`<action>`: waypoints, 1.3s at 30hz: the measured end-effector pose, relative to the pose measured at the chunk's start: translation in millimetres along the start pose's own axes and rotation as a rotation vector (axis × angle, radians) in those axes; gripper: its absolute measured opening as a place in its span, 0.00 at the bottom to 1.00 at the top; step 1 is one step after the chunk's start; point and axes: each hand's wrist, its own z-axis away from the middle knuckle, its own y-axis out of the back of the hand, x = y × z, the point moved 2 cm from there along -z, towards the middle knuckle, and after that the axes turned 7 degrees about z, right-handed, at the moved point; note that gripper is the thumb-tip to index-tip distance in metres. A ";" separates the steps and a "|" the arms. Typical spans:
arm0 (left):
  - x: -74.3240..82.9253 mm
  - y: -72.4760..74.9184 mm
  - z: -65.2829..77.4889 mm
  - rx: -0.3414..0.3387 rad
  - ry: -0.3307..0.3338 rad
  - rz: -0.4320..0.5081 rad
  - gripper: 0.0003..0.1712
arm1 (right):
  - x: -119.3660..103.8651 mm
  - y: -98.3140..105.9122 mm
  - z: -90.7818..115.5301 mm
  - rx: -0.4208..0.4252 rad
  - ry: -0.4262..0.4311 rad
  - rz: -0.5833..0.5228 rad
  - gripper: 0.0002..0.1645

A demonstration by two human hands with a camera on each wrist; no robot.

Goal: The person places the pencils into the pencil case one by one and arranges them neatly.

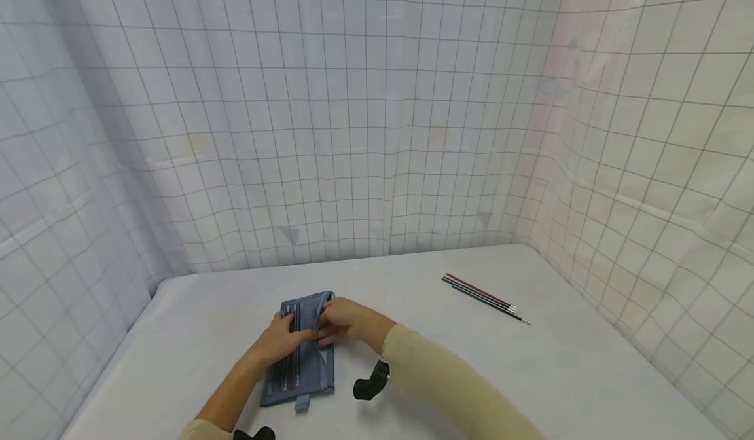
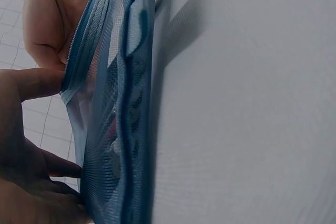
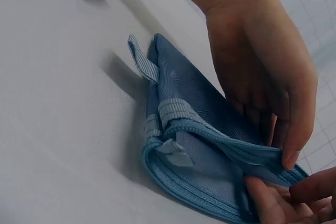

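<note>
A blue mesh zipper pouch (image 1: 312,378) lies on the table, its zipped side parted on the right. Several slim dark sticks (image 1: 292,368) show through the mesh. My left hand (image 1: 281,342) lies over the pouch, fingers pressing the mesh and thumb on the zipper edge (image 3: 231,142), holding that layer up. At the far end of the opening, my right hand (image 1: 347,322) has curled fingers at the pouch's edge. In the right wrist view, the right fingers (image 3: 269,203) reach into the gap between the two zipper edges; their tips are partly hidden.
Several thin red and black sticks (image 1: 483,296) with pale tips lie together at the table's right rear. A fabric tab (image 1: 302,403) sticks out at the pouch's near end. Grid-patterned white curtains (image 1: 365,132) enclose the table (image 1: 412,361) at the back and sides.
</note>
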 end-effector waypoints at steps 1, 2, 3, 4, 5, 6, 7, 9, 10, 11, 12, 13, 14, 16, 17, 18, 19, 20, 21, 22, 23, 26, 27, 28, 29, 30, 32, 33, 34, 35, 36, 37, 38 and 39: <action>0.1 0.1 0.2 -0.003 0.003 -0.001 0.60 | 0.3 -0.4 0.4 -0.019 -0.016 -0.030 0.26; 0.5 0.1 0.4 -0.006 0.006 0.003 0.60 | 0.7 -0.6 1.0 -0.030 -0.029 -0.056 0.29; 0.9 -0.1 0.5 -0.009 0.007 0.005 0.61 | 1.1 -0.5 1.6 -0.035 -0.037 -0.069 0.32; 1.6 -0.2 0.7 -0.010 0.005 0.008 0.62 | 1.0 -0.2 2.4 -0.043 -0.041 -0.077 0.34; 2.1 -0.4 0.5 -0.011 0.004 0.009 0.62 | 0.9 0.4 3.0 -0.050 -0.042 -0.081 0.34; 2.5 -0.5 0.6 -0.012 0.003 0.011 0.62 | 0.8 1.1 3.6 -0.055 -0.040 -0.084 0.35; 2.6 -0.5 0.8 -0.012 0.003 0.010 0.62 | 0.4 2.1 4.3 -0.058 -0.038 -0.087 0.35; 2.5 -0.5 0.8 -0.012 0.006 0.009 0.62 | -0.8 4.5 5.6 -0.063 -0.033 -0.086 0.36; 2.4 -0.4 0.8 -0.010 0.008 0.007 0.62 | -1.4 6.0 6.2 -0.063 -0.029 -0.080 0.37; 2.1 -0.3 0.7 -0.007 0.012 0.006 0.62 | -2.1 7.5 6.7 -0.060 -0.028 -0.072 0.38; 1.6 -0.1 0.7 -0.007 0.012 0.005 0.62 | -2.7 8.9 7.3 -0.059 -0.025 -0.061 0.38; 1.1 0.0 0.7 -0.005 0.013 0.002 0.62 | -3.4 10.4 7.9 -0.060 -0.023 -0.048 0.37; 0.6 0.1 0.7 -0.004 0.013 0.001 0.62 | -3.8 11.6 8.3 -0.062 -0.020 -0.033 0.36; 0.0 0.1 1.1 -0.001 0.010 -0.004 0.62 | -3.9 14.4 9.1 -0.067 -0.016 -0.007 0.33; -0.1 -0.1 1.1 -0.001 0.008 -0.005 0.62 | -4.1 15.6 9.6 -0.075 -0.014 0.002 0.32; -0.5 -0.3 1.3 -0.002 0.005 -0.007 0.62 | -4.2 16.7 10.3 -0.082 -0.012 0.010 0.31; -0.7 -0.5 1.4 -0.001 0.006 -0.009 0.62 | -4.3 17.7 11.3 -0.088 -0.009 0.019 0.30; -0.6 -0.8 1.6 0.000 0.004 -0.011 0.62 | -4.6 18.7 12.4 -0.092 -0.007 0.027 0.29; -0.2 -1.0 2.0 0.003 0.003 -0.015 0.62 | -5.1 19.8 13.6 -0.094 -0.005 0.038 0.28; 0.1 -1.3 2.2 0.004 0.003 -0.016 0.63 | -5.7 20.8 15.0 -0.093 -0.002 0.049 0.26; 0.4 -1.5 2.3 0.006 0.002 -0.018 0.62 | -6.6 21.9 16.6 -0.091 0.000 0.059 0.25; 1.4 -1.5 2.6 0.012 0.002 -0.026 0.62 | -9.2 25.5 20.6 -0.081 -0.001 0.070 0.22; 1.6 -1.5 2.7 0.013 0.004 -0.027 0.62 | -9.8 26.9 21.7 -0.079 0.000 0.073 0.22; 1.6 -1.4 2.5 0.014 0.006 -0.028 0.62 | -10.5 28.2 22.8 -0.080 0.003 0.077 0.22; 1.5 -1.3 2.5 0.013 0.007 -0.029 0.61 | -11.2 29.5 23.9 -0.080 0.007 0.082 0.21; 1.3 -1.1 2.5 0.013 0.007 -0.030 0.61 | -11.7 30.8 24.8 -0.082 0.011 0.089 0.21; 0.9 -1.0 2.2 0.009 0.005 -0.029 0.61 | -13.2 33.8 26.7 -0.086 0.024 0.110 0.21; 0.4 -1.0 2.0 0.006 0.004 -0.029 0.61 | -14.0 35.2 27.5 -0.087 0.032 0.125 0.20; 0.0 -1.0 1.8 0.005 0.003 -0.029 0.62 | -15.0 36.7 28.4 -0.088 0.036 0.133 0.20; -0.3 -1.0 1.7 0.003 0.002 -0.028 0.62 | -15.9 38.2 29.2 -0.089 0.039 0.140 0.20; -0.6 -1.0 1.7 0.002 0.002 -0.027 0.62 | -16.9 39.7 30.0 -0.088 0.041 0.146 0.20; -0.8 -0.9 1.6 0.002 0.002 -0.025 0.62 | -18.0 41.3 30.8 -0.086 0.045 0.151 0.19; -0.8 -0.9 1.6 0.003 0.001 -0.024 0.62 | -19.0 42.8 31.6 -0.085 0.047 0.155 0.19; -0.6 -0.9 1.4 0.004 0.001 -0.025 0.61 | -20.1 44.5 32.5 -0.081 0.048 0.158 0.19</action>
